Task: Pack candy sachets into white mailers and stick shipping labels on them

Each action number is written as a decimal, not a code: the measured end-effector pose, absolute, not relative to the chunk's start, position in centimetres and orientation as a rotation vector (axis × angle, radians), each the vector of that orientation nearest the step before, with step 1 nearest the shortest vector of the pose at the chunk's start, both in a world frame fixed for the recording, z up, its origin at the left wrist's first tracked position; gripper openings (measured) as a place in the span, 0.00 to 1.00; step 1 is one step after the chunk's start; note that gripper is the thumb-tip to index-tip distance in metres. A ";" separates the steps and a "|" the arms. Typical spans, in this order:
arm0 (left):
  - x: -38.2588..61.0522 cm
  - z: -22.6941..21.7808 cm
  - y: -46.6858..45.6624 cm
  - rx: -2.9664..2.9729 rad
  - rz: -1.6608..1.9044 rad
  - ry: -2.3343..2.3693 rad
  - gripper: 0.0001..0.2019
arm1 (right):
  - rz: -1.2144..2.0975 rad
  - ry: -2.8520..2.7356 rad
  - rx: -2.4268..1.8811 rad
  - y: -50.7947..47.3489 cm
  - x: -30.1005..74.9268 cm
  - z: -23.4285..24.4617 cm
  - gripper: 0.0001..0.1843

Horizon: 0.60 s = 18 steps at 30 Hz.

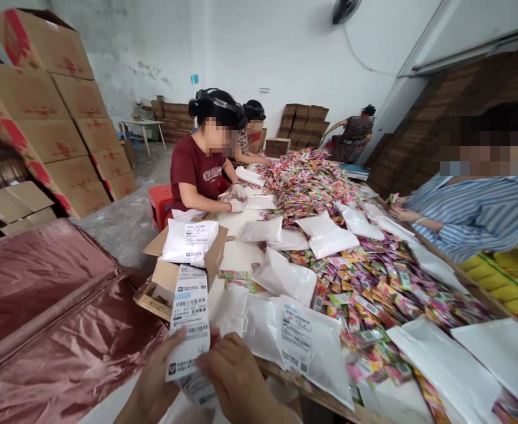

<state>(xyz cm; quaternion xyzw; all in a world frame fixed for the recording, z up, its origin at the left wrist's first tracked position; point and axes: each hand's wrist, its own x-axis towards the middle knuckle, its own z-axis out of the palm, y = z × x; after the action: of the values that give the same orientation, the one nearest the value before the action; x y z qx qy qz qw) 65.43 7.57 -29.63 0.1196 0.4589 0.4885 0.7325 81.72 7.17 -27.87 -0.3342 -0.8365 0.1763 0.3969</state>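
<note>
A long strip of printed shipping labels (191, 315) stretches up from my hands toward an open carton. My left hand (157, 368) grips the strip along its left edge. On the other side, my right hand (234, 371) has its fingers bent and pinched at the strip's right edge, low down. More of the strip hangs folded below, partly hidden by my hands. Just right of my hands lies a white mailing bag (325, 359) with a label stuck on it. Another labelled white bag (188, 241) rests on top of the carton (214, 250).
Small colourful packets (303, 182) are heaped over the table, with several white bags among them. A co-worker in a red shirt (197, 171) sits across; another in stripes (484, 200) works at right. Stacked cartons (59, 141) stand left, behind maroon cloth (42, 277).
</note>
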 end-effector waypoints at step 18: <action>61.3 -32.3 6.5 0.125 1.141 1.220 0.35 | 0.435 -2.222 -1.738 14.4 88.0 -35.6 0.43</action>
<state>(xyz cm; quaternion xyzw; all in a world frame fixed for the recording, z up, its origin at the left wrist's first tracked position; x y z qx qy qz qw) 61.33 6.55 -32.27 0.0554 0.5413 0.5060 0.6692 87.99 14.38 -35.56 -0.6026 -0.7705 0.1507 0.1429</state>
